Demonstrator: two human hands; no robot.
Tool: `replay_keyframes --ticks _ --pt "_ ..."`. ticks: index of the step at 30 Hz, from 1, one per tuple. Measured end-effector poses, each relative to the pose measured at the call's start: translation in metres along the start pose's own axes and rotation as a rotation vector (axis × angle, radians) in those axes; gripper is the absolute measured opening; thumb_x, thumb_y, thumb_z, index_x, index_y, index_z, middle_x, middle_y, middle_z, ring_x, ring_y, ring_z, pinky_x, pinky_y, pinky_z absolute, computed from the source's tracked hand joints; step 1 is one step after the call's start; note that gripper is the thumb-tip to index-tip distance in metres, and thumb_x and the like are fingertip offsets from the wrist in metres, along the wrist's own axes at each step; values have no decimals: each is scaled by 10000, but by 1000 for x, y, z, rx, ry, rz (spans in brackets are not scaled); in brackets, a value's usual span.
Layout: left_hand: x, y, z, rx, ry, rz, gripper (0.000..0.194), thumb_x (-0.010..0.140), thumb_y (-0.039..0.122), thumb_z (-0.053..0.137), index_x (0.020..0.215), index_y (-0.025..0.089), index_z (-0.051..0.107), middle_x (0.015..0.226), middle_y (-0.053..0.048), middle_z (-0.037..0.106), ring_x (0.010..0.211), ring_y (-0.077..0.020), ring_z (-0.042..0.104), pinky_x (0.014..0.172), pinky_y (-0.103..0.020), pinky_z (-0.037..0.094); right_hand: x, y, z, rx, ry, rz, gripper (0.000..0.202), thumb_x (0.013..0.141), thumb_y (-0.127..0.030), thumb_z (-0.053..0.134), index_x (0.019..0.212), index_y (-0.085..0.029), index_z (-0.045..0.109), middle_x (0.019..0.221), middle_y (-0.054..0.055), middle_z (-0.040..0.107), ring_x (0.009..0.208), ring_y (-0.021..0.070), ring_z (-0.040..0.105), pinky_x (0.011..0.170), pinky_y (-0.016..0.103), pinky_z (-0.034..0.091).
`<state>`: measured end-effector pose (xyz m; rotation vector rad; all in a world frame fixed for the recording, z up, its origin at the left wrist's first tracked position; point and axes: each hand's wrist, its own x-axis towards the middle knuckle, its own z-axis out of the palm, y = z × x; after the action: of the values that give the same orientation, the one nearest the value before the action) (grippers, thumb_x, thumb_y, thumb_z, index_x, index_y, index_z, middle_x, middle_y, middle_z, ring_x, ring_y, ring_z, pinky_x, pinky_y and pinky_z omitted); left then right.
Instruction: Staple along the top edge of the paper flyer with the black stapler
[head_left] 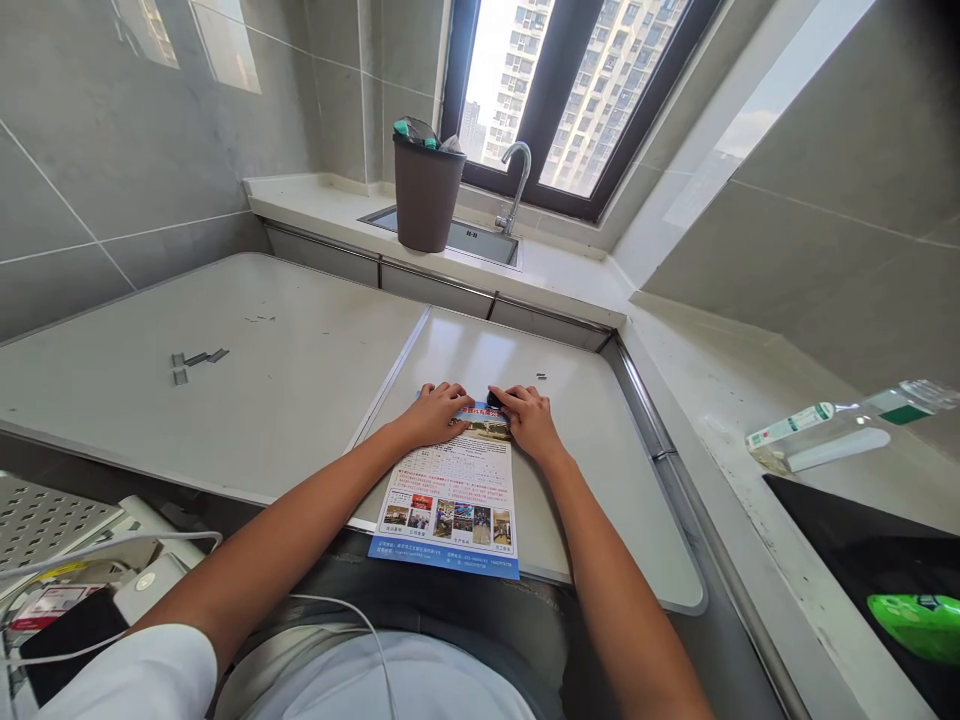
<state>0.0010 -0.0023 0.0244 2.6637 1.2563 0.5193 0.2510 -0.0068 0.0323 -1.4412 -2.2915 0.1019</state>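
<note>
A printed flyer with a blue lower border and a row of small photos lies on the white table, its bottom edge overhanging the front. My left hand is closed on its upper left part, thumb and fingers curled at the paper. At the upper right edge, my right hand grips a small black stapler, mostly covered by the fingers. Short grey staple strips lie just beyond this hand. Several more grey strips are scattered on the table's left half.
Behind the table, a brown bin stands on the counter at the sink with its tap. On the right are a clear bottle lying down, a black panel and a green item. A white cable crosses my lap.
</note>
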Motion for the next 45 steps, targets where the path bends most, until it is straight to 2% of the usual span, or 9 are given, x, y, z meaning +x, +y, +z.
replay_keyframes --ticks 22,30,36,45 --pt "1 -1 4 21 18 -5 357 957 396 611 1296 285 630 1303 -99 618 1212 -319 552 1012 -491 368 0 1 4 54 26 39 534 999 -159 466 1458 -396 605 1187 80 704 1110 293 533 961 481 370" --pt "1 -1 4 20 17 -4 359 957 394 608 1296 281 634 1296 -100 623 1205 -316 554 1008 -489 369 0 -2 1 18 10 33 568 983 -109 453 1452 -386 611 1196 81 699 1112 288 534 965 475 362" --pt "0 -1 4 10 20 -5 364 955 391 611 1301 280 632 1309 -104 616 1213 -322 557 1011 -491 370 0 3 3 67 24 47 525 1017 -173 443 1477 -382 586 1211 74 692 1127 291 534 962 464 384" --pt "0 0 1 28 3 -2 371 952 387 601 1305 273 623 1328 -103 616 1222 -321 558 1003 -500 376 1 2 4 40 27 33 545 995 -131 441 1452 -374 612 1202 64 698 1109 269 540 960 444 370"
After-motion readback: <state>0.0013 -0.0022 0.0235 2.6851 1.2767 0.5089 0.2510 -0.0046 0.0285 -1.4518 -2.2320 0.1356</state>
